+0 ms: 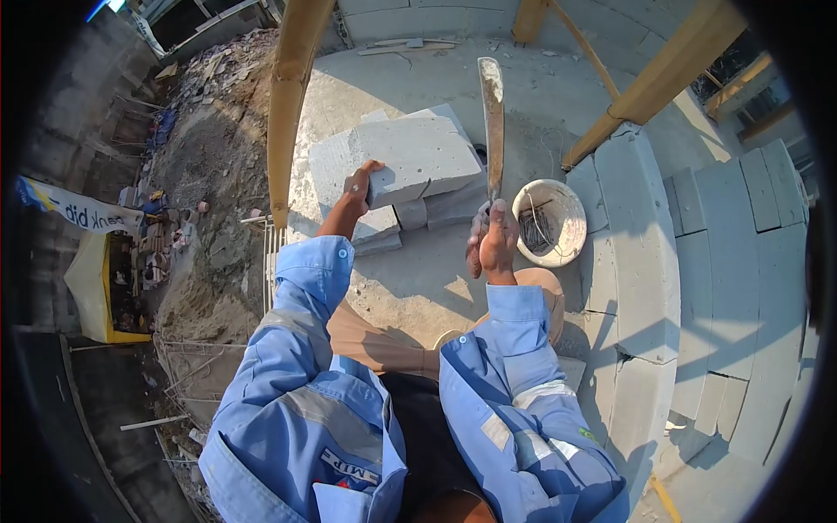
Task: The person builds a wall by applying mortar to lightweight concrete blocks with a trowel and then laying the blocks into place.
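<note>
My right hand (494,240) is closed round the handle of a long machete (493,122), whose whitish-stained blade points away from me, upright in the view. On the near side of a large grey block (410,157) rests my left hand (360,186); something dark shows by its palm, too hidden to name. That block lies on top of other grey blocks (411,213). Right of the machete stands a round whitish bucket (571,222) with thin wires or nails inside.
Wooden posts rise at the left (292,87) and right (680,65). A grey block wall (645,253) runs down the right side. Beyond the floor's left edge, the ground drops to rubble (214,166) with a yellow tent (91,292) and a banner (83,209).
</note>
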`<state>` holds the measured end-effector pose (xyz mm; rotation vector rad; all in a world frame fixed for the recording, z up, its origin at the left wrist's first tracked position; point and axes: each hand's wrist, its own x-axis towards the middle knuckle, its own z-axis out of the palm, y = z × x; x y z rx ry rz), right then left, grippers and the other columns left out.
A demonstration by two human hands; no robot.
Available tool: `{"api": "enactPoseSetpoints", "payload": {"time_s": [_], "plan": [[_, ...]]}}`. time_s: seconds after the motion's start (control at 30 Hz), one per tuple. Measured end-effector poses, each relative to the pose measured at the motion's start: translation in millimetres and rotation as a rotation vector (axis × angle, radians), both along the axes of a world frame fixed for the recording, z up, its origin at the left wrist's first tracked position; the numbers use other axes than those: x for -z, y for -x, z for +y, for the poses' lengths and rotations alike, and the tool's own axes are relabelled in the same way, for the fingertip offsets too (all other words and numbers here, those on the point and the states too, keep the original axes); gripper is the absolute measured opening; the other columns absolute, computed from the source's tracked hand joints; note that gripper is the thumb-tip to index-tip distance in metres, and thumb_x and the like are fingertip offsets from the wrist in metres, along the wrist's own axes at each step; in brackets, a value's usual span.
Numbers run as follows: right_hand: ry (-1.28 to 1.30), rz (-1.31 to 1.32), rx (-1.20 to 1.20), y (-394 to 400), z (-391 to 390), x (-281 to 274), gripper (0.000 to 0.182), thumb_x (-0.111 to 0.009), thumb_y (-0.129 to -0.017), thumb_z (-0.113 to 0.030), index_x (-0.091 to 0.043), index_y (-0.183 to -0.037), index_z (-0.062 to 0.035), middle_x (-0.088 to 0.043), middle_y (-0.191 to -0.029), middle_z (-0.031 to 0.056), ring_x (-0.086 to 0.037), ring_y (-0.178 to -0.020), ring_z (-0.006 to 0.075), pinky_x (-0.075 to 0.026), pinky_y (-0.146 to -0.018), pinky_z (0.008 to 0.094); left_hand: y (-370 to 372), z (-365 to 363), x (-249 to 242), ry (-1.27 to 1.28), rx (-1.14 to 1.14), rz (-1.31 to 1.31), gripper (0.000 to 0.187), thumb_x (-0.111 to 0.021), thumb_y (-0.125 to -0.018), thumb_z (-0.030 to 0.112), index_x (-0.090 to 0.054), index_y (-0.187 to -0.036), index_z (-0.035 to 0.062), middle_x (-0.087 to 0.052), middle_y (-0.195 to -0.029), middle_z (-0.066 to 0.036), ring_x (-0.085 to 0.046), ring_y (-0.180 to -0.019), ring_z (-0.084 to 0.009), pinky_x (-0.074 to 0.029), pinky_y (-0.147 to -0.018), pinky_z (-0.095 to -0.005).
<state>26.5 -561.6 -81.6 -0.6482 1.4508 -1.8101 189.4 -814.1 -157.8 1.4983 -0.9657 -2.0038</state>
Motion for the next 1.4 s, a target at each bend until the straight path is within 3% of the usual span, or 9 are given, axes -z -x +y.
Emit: {"api": "enactPoseSetpoints", "payload": {"time_s": [0.17, 0.37, 0.57, 0.7, 0.8, 0.87, 1.03, 1.3, 1.4], "plan": [[0.646, -0.041, 0.257, 8, -50, 0, 0.059, -0.037, -0.101, -0.059, -0.046, -0.084, -0.0030, -0.051, -0.061, 0.0106, -0.055, -0.053, 0.0189, -0.043, -0.046, 0.0302, 5, -5, -3, 0.055, -0.020, -0.004, 0.054, -0.075, -0.075, 0.038, -0.063, -0.113, 0.0014, -0.066, -0.101, -0.015, -0.067, -0.089, -0.0308, -0.055, -0.079, -0.0450], [-0.550, 0.312, -0.094, -12, -85, 97, 0.062, -0.036, -0.102, -0.057, -0.054, -0.083, -0.0008, -0.054, -0.062, 0.0065, -0.054, -0.055, 0.0145, -0.044, -0.052, 0.0314, 7, -2, 10, 0.059, -0.051, -0.029, 0.053, -0.073, -0.078, 0.038, -0.061, -0.118, 0.0044, -0.067, -0.106, -0.014, -0.067, -0.092, -0.0297, -0.054, -0.083, -0.0453], [0.254, -0.148, 0.066, -1, -41, 12, 0.053, -0.044, -0.103, -0.052, -0.058, -0.085, -0.0035, -0.050, -0.060, 0.0010, -0.041, -0.051, 0.0097, -0.032, -0.047, 0.0280, 7, 2, -3, 0.016, -0.022, -0.005, 0.054, -0.073, -0.078, 0.037, -0.060, -0.118, 0.0036, -0.066, -0.105, -0.014, -0.067, -0.092, -0.0304, -0.055, -0.082, -0.0470], [0.545, 0.200, 0.374, 12, -74, 53, 0.053, -0.043, -0.103, -0.052, -0.057, -0.080, -0.0057, -0.048, -0.058, 0.0016, -0.044, -0.050, 0.0086, -0.033, -0.045, 0.0266, 12, 1, -5, 0.021, -0.025, -0.044, 0.054, -0.072, -0.079, 0.037, -0.060, -0.119, 0.0037, -0.066, -0.105, -0.014, -0.067, -0.094, -0.0309, -0.055, -0.083, -0.0474], [-0.410, 0.223, -0.113, -4, -71, 77, 0.066, -0.041, -0.101, -0.056, -0.060, -0.083, 0.0041, -0.055, -0.066, 0.0120, -0.060, -0.064, 0.0301, -0.046, -0.062, 0.0402, 7, 4, -4, -0.034, -0.021, -0.067, 0.052, -0.071, -0.079, 0.037, -0.060, -0.119, 0.0050, -0.066, -0.104, -0.014, -0.067, -0.094, -0.0304, -0.055, -0.083, -0.0466], [-0.464, 0.278, -0.098, -11, -68, 97, 0.067, -0.041, -0.101, -0.057, -0.059, -0.083, 0.0053, -0.056, -0.067, 0.0131, -0.059, -0.067, 0.0327, -0.046, -0.066, 0.0418, 8, 4, 2, -0.020, -0.024, -0.038, 0.049, -0.071, -0.079, 0.037, -0.062, -0.116, 0.0061, -0.066, -0.103, -0.013, -0.067, -0.093, -0.0296, -0.055, -0.081, -0.0452], [-0.078, 0.062, 0.029, -6, -52, 7, 0.059, -0.043, -0.101, -0.058, -0.048, -0.071, -0.0082, -0.048, -0.055, 0.0017, -0.048, -0.044, 0.0097, -0.037, -0.039, 0.0267, 7, 9, -5, 0.006, -0.079, -0.020, 0.048, -0.075, -0.074, 0.035, -0.064, -0.108, 0.0029, -0.067, -0.093, -0.013, -0.067, -0.081, -0.0275, -0.056, -0.073, -0.0430], [0.627, 0.246, 0.303, 9, -75, -12, 0.061, -0.036, -0.102, -0.060, -0.048, -0.072, -0.0080, -0.046, -0.051, 0.0028, -0.048, -0.045, 0.0136, -0.035, -0.040, 0.0270, 12, 2, -12, 0.039, -0.075, -0.016, 0.053, -0.075, -0.074, 0.036, -0.063, -0.111, 0.0003, -0.066, -0.098, -0.015, -0.068, -0.082, -0.0300, -0.057, -0.074, -0.0466], [-0.218, 0.244, -0.005, -4, -73, 106, 0.064, -0.036, -0.101, -0.061, -0.046, -0.067, -0.0080, -0.046, -0.050, 0.0031, -0.049, -0.046, 0.0149, -0.034, -0.039, 0.0288, 14, 12, -17, -0.035, -0.103, -0.067, 0.055, -0.075, -0.074, 0.035, -0.062, -0.114, -0.0003, -0.065, -0.097, -0.015, -0.068, -0.085, -0.0308, -0.058, -0.075, -0.0465]]}}
